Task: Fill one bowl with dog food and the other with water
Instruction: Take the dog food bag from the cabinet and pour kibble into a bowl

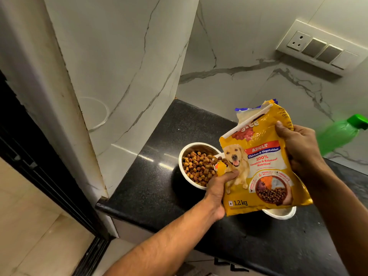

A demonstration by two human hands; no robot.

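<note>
- Dog food bag is held over the bench, tipped left, a lower corner at the steel bowl: likely the pour side.
- Bowl looks nearly full of kibble.
- Left hand fingers pinch the bag's lower left edge; right hand fingers clamp its right side.
- Second bowl is mostly hidden under the bag; contents unclear.
- Green bottle, far right, is blurred and cut off.

A yellow dog food bag, marked 1.2 kg, is held above the black counter, tilted toward a steel bowl filled with brown kibble. A second bowl sits mostly hidden beneath the bag.
</note>
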